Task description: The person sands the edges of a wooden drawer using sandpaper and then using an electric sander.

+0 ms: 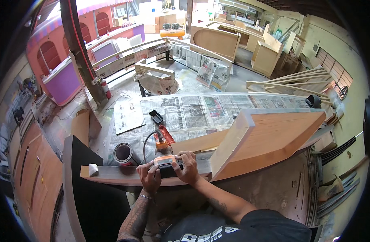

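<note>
A corded power sander (165,161), orange and black, rests on the long narrow edge of a wooden panel (130,176). My left hand (149,177) is closed on its left side, fingertips at the top edge. From the right, my right hand (187,167) grips the other side, with the thumb near the front. The sander's underside is hidden. Behind it lie a red cloth-like piece (165,135) and a black cable (145,146). Left of my hands stands an open round can (124,154) with a dark rim. A crumpled white piece (93,169) sits at the panel's left end.
Newspaper (185,111) covers the work surface, holding a black plastic part (156,117) and a white board (129,116). An angled wooden frame (269,137) rises at my right. A black curved panel (82,185) stands at left. Beyond are a post (78,52), timber strips (293,82) and cabinets (215,44).
</note>
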Demonstrator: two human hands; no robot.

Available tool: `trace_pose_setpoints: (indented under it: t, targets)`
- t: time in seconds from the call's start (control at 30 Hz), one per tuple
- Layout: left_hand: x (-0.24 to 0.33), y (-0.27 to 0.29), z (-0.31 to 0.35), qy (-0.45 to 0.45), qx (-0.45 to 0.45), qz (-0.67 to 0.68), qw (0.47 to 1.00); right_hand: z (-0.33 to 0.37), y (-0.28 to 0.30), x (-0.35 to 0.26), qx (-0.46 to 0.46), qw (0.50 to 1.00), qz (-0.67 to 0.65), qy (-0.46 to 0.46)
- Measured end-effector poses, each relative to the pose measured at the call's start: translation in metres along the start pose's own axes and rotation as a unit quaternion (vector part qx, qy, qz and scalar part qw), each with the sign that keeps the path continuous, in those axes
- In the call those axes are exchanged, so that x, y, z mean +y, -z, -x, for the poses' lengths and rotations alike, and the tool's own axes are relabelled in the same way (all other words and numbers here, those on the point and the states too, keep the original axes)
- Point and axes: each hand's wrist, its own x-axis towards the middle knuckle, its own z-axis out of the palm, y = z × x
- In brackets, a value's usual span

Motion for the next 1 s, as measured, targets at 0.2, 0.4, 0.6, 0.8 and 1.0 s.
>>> trace_pose_setpoints:
  t: [0.2, 0.4, 0.6, 0.8, 1.0]
  targets:
    - [-0.004, -0.002, 0.012, -0.003, 0.015, 0.006, 1.000, 0.015, -0.006, -0.010, 0.007, 0.999, -0.005, -0.045]
    - [0.008, 0.002, 0.003, 0.008, 0.007, -0.015, 1.000, 0.013, -0.006, -0.006, -0.005, 0.994, -0.058, -0.097]
    - [0.049, 0.015, 0.001, 0.117, -0.082, 0.055, 0.988, 0.023, -0.006, 0.001, -0.027, 0.978, -0.112, -0.175]
    - [0.036, 0.000, 0.017, 0.167, -0.032, 0.053, 0.984, 0.017, -0.014, -0.012, -0.012, 0.964, -0.193, -0.183]
    - [0.083, 0.022, 0.007, 0.246, 0.081, 0.169, 0.951, -0.013, 0.043, -0.070, -0.058, 0.978, -0.182, -0.088]
